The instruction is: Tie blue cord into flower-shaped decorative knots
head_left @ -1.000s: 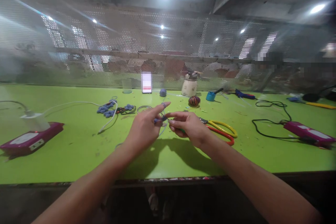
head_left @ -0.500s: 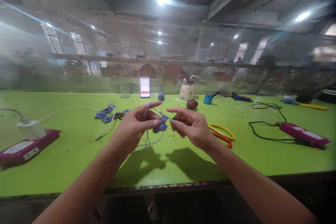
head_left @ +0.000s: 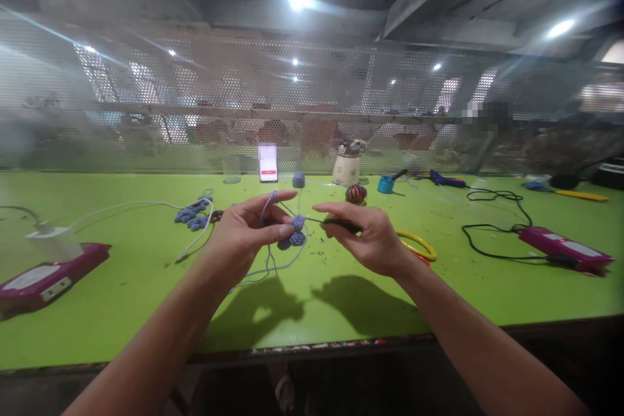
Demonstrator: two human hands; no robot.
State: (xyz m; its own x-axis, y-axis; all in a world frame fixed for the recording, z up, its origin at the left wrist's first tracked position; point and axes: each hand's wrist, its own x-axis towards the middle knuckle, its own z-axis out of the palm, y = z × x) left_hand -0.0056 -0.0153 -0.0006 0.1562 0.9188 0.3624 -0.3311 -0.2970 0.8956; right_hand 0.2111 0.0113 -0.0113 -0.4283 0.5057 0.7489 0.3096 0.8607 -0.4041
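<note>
Thumb and fingers of my left hand (head_left: 260,224) pinch a small blue-purple crochet piece (head_left: 295,237) with puffy petals. Yarn (head_left: 267,208) loops around the raised left index finger, and loose strands hang below the piece. My right hand (head_left: 363,234) is closed on a crochet hook (head_left: 341,225) with a dark green handle. Its thin metal shaft points left and reaches the top of the piece. A ball of blue-purple yarn (head_left: 298,180) sits behind the hands, with a strand running down from it.
Blue crochet flowers (head_left: 195,214) lie left, beside a white cable (head_left: 146,201). A lit phone (head_left: 268,162), a cream jar (head_left: 346,166), a multicoloured yarn ball (head_left: 356,194) and a blue pot (head_left: 386,184) stand behind. Yellow rings (head_left: 424,244) lie right. Purple power strips (head_left: 565,250) flank the green table (head_left: 463,292).
My right hand has shifted slightly right and turned, so more of the hook's handle and shaft shows. The crochet piece and my left hand have moved a little left.
</note>
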